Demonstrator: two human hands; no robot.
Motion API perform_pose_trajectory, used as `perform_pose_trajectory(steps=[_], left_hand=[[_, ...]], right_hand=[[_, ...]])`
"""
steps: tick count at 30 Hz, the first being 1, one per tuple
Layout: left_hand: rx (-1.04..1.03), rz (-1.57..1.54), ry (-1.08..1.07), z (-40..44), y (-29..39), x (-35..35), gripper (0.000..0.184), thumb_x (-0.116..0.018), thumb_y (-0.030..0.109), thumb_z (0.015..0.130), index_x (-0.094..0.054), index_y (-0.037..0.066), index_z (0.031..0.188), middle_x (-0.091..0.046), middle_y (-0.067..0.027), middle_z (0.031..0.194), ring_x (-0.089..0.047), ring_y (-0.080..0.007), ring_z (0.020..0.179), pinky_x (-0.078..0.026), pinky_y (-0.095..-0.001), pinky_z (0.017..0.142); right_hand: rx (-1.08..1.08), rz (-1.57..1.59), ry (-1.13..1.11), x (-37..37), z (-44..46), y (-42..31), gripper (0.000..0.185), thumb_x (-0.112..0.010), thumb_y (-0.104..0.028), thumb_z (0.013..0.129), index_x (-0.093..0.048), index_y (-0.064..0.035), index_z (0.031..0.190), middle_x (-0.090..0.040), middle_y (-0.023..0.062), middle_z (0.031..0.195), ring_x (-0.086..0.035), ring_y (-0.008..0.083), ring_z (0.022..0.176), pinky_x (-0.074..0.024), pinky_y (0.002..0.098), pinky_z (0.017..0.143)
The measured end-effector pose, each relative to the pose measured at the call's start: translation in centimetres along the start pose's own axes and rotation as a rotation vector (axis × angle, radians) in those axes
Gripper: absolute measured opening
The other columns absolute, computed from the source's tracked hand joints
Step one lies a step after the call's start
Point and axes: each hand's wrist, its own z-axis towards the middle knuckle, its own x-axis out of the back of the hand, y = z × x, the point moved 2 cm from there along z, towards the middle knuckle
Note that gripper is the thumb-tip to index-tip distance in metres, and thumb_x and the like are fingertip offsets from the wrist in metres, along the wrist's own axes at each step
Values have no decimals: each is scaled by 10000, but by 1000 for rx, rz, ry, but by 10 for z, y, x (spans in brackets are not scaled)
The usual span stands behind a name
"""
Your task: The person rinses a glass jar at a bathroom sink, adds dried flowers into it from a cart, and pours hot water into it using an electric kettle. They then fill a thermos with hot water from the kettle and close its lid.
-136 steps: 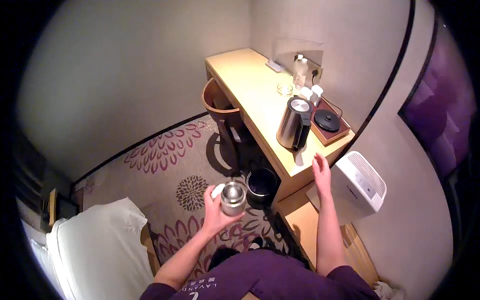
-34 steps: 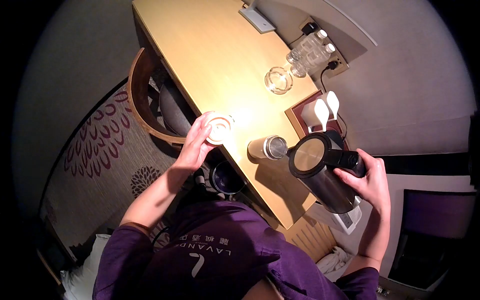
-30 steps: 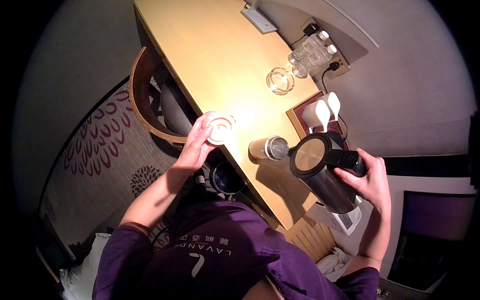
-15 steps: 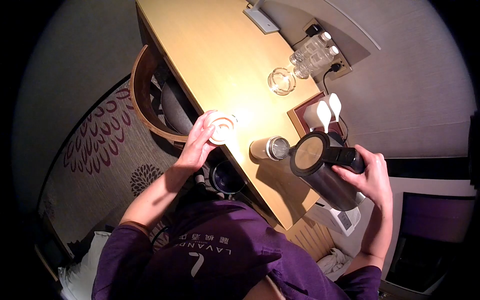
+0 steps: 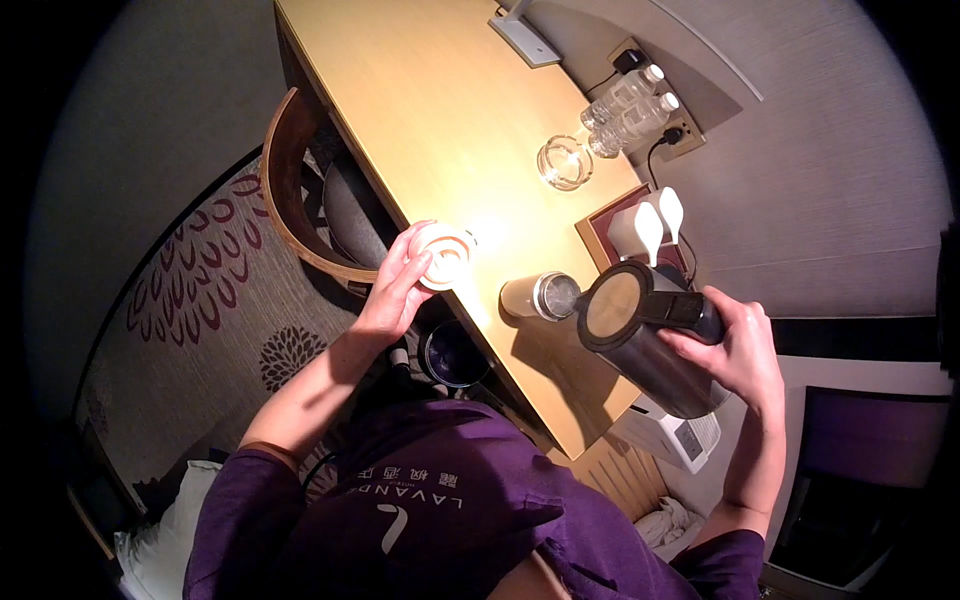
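Note:
My right hand [image 5: 738,345] is wrapped round the handle of a dark electric kettle [image 5: 655,370], which is tilted with its spout at the mouth of a thermos bottle [image 5: 528,297]. The bottle stands uncapped on the wooden desk, its steel rim facing up and its mouth looking hazy inside. Over the desk's front edge, my left hand [image 5: 397,285] grips a round, pale lid [image 5: 443,256] with its ringed side showing. The kettle's lid faces me, so the water inside it is hidden.
Behind the bottle, a tray [image 5: 590,232] holds two white cups [image 5: 634,232]. A glass ashtray [image 5: 565,163] and two water bottles [image 5: 632,122] stand by the wall on the desk [image 5: 420,110]. A wooden chair [image 5: 283,190] and a bin [image 5: 455,355] are at the front edge.
The kettle and my right hand have shifted slightly left, and the kettle's tilt looks a little different. My left hand with the lid and the thermos bottle have stayed in place.

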Motion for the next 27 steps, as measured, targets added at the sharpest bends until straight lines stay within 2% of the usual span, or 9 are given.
perform_pose_trajectory(steps=[6,9,18,27], left_hand=[[-14,17,-5,-1,-3,0,458,-489,144,950,-310,35,1357,-465,-106,1268,-499,-197,1180,-467,-367,955],[-7,10,-13,0,-5,0,456,-485,136,949,-309,36,1357,-464,-108,1263,-498,-194,1175,-469,-365,951],[-16,28,-23,-2,-7,-1,460,-489,127,945,-309,44,1361,-463,-109,1248,-498,-192,1161,-469,-351,941],[-33,61,-33,-1,-11,1,466,-511,127,938,-323,46,1357,-468,-98,1234,-501,-181,1148,-465,-327,931]], right_hand=[[32,-15,-17,0,2,-1,402,-791,-277,671,-630,31,874,-626,159,645,-655,211,583,-494,308,579],[-20,-17,-52,1,3,-3,397,-791,-275,670,-631,28,872,-626,161,647,-655,218,587,-494,314,582],[-3,-37,-53,2,5,-7,426,-787,-310,673,-645,10,916,-642,166,686,-673,277,646,-509,331,616],[-10,-80,-67,1,5,-8,451,-783,-328,678,-654,4,955,-653,164,703,-679,278,664,-521,333,640]])
